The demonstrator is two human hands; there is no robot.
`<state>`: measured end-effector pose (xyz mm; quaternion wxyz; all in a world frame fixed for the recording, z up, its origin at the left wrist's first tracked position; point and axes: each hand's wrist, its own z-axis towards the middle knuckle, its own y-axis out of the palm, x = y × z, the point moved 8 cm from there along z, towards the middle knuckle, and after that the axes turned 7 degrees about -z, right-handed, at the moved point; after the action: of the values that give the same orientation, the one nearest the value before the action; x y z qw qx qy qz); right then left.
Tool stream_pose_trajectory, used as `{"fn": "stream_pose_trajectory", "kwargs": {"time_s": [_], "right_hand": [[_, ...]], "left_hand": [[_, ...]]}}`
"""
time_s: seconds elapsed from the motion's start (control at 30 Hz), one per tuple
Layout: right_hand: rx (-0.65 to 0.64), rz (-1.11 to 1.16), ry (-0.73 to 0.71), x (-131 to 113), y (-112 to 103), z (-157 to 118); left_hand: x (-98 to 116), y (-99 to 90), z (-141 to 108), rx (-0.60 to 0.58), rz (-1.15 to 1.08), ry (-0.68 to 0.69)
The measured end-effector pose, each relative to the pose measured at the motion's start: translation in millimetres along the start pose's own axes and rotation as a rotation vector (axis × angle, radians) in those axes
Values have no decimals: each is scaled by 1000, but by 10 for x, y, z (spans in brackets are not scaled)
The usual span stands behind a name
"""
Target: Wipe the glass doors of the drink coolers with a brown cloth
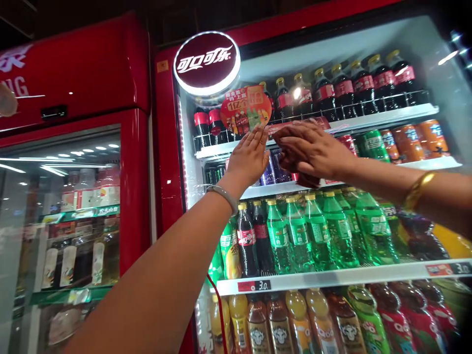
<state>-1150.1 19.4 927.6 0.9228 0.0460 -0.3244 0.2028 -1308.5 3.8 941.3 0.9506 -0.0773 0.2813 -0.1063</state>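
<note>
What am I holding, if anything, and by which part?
A dark red cloth, by its bunched upper part, under your right hand; loose folds show below. Your left hand holds nothing.

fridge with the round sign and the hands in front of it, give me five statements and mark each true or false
1. The right hand holds a dark red cloth. True.
2. A gold bangle is on the left wrist. False: it is a grey bangle; the gold bangle is on the right.
3. The left hand is closed around a bottle. False: it is open, with the fingers extended.
4. The round sign is lit around its edge. True.
5. The green bottles stand above the orange cans. False: they are on a lower shelf.
</note>
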Motion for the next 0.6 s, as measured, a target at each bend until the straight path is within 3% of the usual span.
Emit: {"fn": "stream_pose_trajectory", "kwargs": {"time_s": [0.07,0.17,0.23,0.27,0.37,0.5,0.57,0.6], "right_hand": [[-18,15,-70,83,-12,-21],[103,17,183,147,16,290],[214,19,367,-29,78,500],[247,31,364,-195,115,583],[222,69,191,-543,166,629],[-47,99,-218,-466,159,466],[-67,111,-196,-323,155,570],[-30,106,-99,-283,162,688]], "left_hand": [[-53,-20,-85,-43,-16,32],[-102,-31,-135,-73,-63,66],[-196,-66,-145,-19,-91,-10],[-265,-89,-161,14,-97,-70],[-434,-153,-256,36,-98,-153],[-532,-262,-443,-114,-81,40],[-605,-322,-562,-179,-62,113],[-650,-353,-620,-188,-54,125]]}}
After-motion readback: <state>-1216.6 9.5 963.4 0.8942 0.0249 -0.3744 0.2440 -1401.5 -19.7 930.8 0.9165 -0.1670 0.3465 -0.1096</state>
